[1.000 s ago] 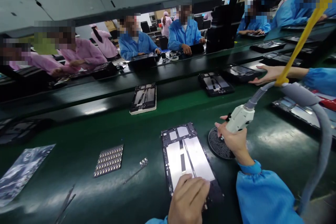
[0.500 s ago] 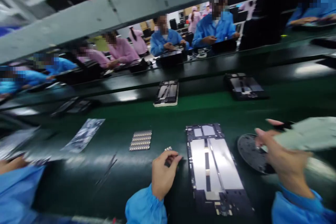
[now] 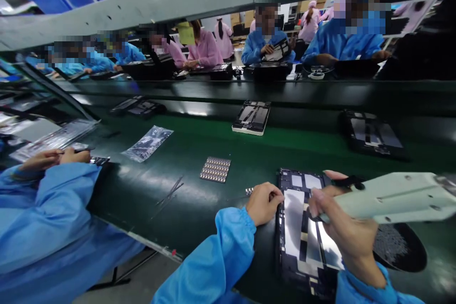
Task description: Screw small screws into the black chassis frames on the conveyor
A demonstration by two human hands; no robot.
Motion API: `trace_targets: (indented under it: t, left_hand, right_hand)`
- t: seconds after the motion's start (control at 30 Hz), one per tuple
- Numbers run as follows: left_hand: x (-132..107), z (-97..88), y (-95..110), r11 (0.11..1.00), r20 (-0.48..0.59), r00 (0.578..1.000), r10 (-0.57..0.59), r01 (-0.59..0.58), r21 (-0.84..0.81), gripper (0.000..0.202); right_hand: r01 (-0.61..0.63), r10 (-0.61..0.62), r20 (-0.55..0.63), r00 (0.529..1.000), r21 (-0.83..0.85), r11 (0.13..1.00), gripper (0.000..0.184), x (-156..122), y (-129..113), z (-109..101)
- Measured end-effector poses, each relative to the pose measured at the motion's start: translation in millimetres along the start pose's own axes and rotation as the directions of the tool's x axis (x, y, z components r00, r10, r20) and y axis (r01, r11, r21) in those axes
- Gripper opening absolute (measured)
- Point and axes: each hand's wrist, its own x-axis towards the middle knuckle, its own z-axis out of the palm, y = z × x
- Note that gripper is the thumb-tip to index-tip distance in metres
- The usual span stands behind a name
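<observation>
A dark tablet frame with shiny metal plates (image 3: 297,232) lies flat on the green belt (image 3: 171,213) in front of me. My right hand (image 3: 344,223) is shut on a pale electric screwdriver (image 3: 395,198), which hangs over the frame's top right part. My left hand (image 3: 263,204) rests at the frame's left edge, with its fingers curled so that anything in them is hidden. A tiny circuit strip (image 3: 250,191) sits just beyond those fingers. Under the screwdriver, to the right, is a round black mesh mat (image 3: 399,247).
On the belt are a sheet of small gold-dotted parts (image 3: 215,169), tweezers (image 3: 170,191) and a plastic bag (image 3: 147,143). A co-worker's hand (image 3: 44,160) and blue sleeve (image 3: 46,218) intrude at the left. Other tablet frames (image 3: 251,118) lie farther along, below a grey beam (image 3: 142,14).
The view has swung, tilting the scene. My right hand has carried the screwdriver from the mat to above the frame. My left hand has moved from the frame's lower part to its left edge.
</observation>
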Motion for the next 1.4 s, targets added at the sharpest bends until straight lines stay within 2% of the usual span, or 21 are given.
trace_targets:
  t: [0.1,0.23,0.3,0.4,0.53,0.8,0.9,0.97,1.07,1.1,1.17,1.23,1.3,1.4]
  left_hand:
    - [4,0.0,0,1.000,0.010,1.000,0.015,-0.015,-0.008,0.007]
    - [12,0.8,-8,0.995,0.049,0.999,-0.004,0.009,-0.103,0.002]
    - [17,1.1,-13,0.983,0.095,0.994,-0.052,0.067,-0.169,0.012]
    - [25,1.4,-18,0.946,0.182,0.974,-0.137,0.183,-0.268,0.024]
    - [28,1.8,-20,0.898,0.225,0.950,-0.217,0.284,-0.335,0.024]
    - [25,3.8,-16,0.905,0.204,0.954,-0.221,0.278,-0.321,0.020]
    - [26,-10.5,-15,0.864,0.270,0.932,-0.243,0.335,-0.375,0.015]
    - [24,-31.1,-17,0.875,0.195,0.949,-0.247,0.305,-0.376,0.012]
    - [12,-67.4,-25,0.955,-0.044,0.976,-0.212,0.197,-0.220,0.010]
    - [7,-76.8,-27,0.975,-0.085,0.978,-0.189,0.176,-0.134,0.009]
    - [-6,-86.8,-31,0.986,-0.093,0.983,-0.156,0.160,0.037,0.010]
    - [-16,-84.5,-33,0.973,-0.094,0.985,-0.148,0.162,0.167,0.014]
    - [-22,-74.6,-32,0.945,-0.125,0.981,-0.147,0.176,0.276,0.021]
    - [-23,-61.7,-30,0.895,-0.149,0.981,-0.123,0.174,0.411,0.020]
  right_hand:
    - [-0.001,-0.001,0.079,0.997,0.019,1.000,0.031,5,7,17]
    - [0.010,-0.011,0.092,0.996,0.010,1.000,0.033,15,17,40]
    - [0.004,-0.003,0.111,0.994,-0.009,1.000,0.032,19,23,47]
    - [-0.035,0.038,0.135,0.990,-0.023,0.999,0.033,21,31,51]
    - [-0.065,0.068,0.145,0.987,-0.029,0.997,0.035,20,38,52]
    - [-0.051,0.065,0.158,0.985,-0.093,0.994,0.033,19,40,53]
    - [-0.026,0.047,0.169,0.984,-0.122,0.992,0.026,16,40,54]
    - [-0.016,0.042,0.179,0.983,-0.140,0.990,0.024,14,40,54]
    - [-0.032,0.057,0.173,0.983,-0.145,0.989,0.024,10,42,55]
    - [-0.036,0.060,0.163,0.985,-0.143,0.989,0.025,9,43,56]
    - [-0.035,0.054,0.148,0.988,-0.134,0.990,0.023,9,42,58]
    - [-0.020,0.037,0.147,0.988,-0.117,0.993,0.021,10,38,59]
    - [0.013,0.002,0.137,0.991,-0.107,0.994,0.022,11,29,56]
    - [0.070,-0.058,0.104,0.993,-0.121,0.990,0.041,15,12,35]
